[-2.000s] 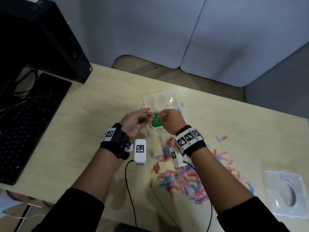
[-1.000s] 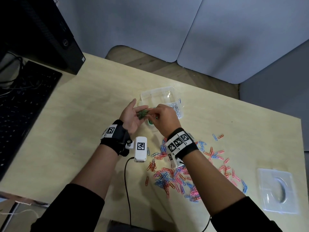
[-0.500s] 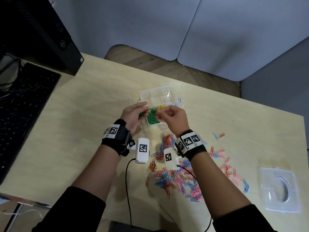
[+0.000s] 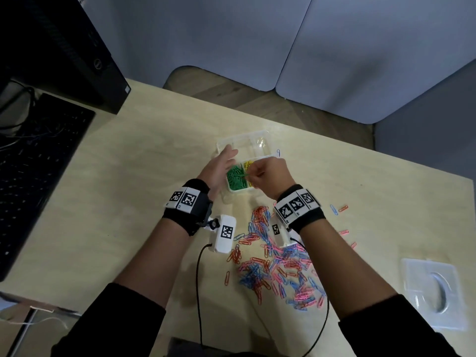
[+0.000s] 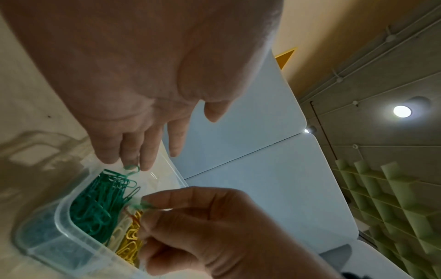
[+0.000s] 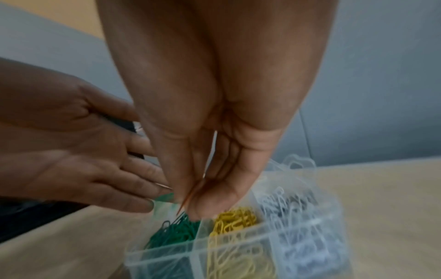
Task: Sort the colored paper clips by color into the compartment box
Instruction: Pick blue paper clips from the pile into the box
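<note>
The clear compartment box (image 4: 233, 189) stands mid-table with its lid (image 4: 244, 143) folded back. It holds green clips (image 4: 235, 179), yellow clips (image 4: 248, 164) and pale clips (image 6: 286, 207) in separate compartments. My right hand (image 4: 253, 176) hovers over the green compartment and pinches a green paper clip (image 5: 143, 204); a thin orange wire shows between its fingers (image 6: 190, 194). My left hand (image 4: 221, 163) sits at the box's left side, fingers straight, palm empty. One green clip (image 5: 131, 169) lies at its fingertips. A mixed pile of red, blue and pink clips (image 4: 275, 266) is spread under my right forearm.
A black keyboard (image 4: 38, 163) and a computer tower (image 4: 77, 47) fill the left side. A clear plastic tray (image 4: 432, 287) lies at the right edge. Stray clips (image 4: 340, 208) lie right of my wrist. Black cables (image 4: 198, 279) trail off the table's near edge.
The bunch of green clips that sat in my left palm is gone from it, and that hand has opened flat beside the box. My right hand has moved over the green compartment.
</note>
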A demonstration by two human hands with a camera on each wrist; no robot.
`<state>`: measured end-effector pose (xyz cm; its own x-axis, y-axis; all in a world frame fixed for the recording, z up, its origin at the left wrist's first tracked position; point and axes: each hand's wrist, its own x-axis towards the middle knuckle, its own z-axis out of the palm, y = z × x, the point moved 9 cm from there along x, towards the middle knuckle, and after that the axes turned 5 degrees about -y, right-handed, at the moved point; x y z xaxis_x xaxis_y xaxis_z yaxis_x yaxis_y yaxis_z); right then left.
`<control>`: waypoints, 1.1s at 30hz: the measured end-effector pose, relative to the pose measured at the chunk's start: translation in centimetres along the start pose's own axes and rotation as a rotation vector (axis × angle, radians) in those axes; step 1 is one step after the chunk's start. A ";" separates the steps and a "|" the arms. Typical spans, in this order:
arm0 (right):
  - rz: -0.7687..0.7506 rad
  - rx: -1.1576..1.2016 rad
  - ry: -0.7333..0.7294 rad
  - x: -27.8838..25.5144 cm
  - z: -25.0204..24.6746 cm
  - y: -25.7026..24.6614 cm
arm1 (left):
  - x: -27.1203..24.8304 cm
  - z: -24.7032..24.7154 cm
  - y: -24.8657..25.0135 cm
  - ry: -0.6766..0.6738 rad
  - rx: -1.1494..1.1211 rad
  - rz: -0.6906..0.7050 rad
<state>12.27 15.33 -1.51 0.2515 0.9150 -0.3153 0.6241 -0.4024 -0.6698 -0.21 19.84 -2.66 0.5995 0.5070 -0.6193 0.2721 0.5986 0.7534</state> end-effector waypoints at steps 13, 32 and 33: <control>-0.049 -0.097 0.048 5.9 -1.7 -3.4 | -0.6 -5.7 -1.3 0.337 0.306 0.130; 0.288 -0.122 -0.022 -10.0 6.3 7.0 | -5.5 -1.2 -10.5 0.319 0.893 -0.110; 0.305 -0.171 0.004 -10.0 6.5 6.7 | -5.7 -0.8 -10.5 0.320 0.901 -0.083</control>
<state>9.17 3.30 -7.20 0.4477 0.7539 -0.4808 0.6346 -0.6467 -0.4231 -7.10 11.09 -7.22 0.3547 0.7093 -0.6091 0.8609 0.0064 0.5088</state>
